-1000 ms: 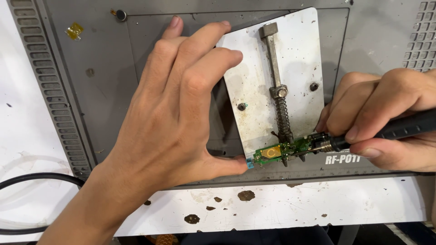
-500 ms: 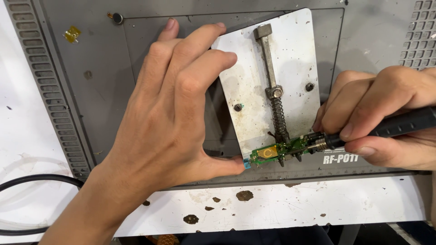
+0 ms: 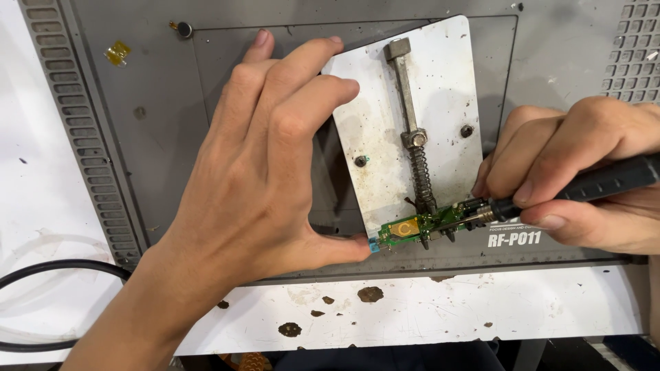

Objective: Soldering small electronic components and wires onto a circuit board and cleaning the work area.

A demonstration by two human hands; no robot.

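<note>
While the left hand (image 3: 254, 172) is still pressing flat, fingers together, on the speckled white metal holder plate (image 3: 440, 89), the small green circuit board (image 3: 412, 229) is sitting clamped at its lower edge; the right hand (image 3: 577, 172), fingers clamped on the black soldering iron (image 3: 605, 182), is keeping its tip on the board, virtually unmoved.

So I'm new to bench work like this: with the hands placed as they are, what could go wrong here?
1. The left hand's thumb presses right at the end of the small green circuit board, close to the soldering iron's tip; a slip might burn it.
2. The metal holder plate is steadied only by the left hand, so it could shift.
3. The right hand grips the iron near its front, probably warm.
</note>
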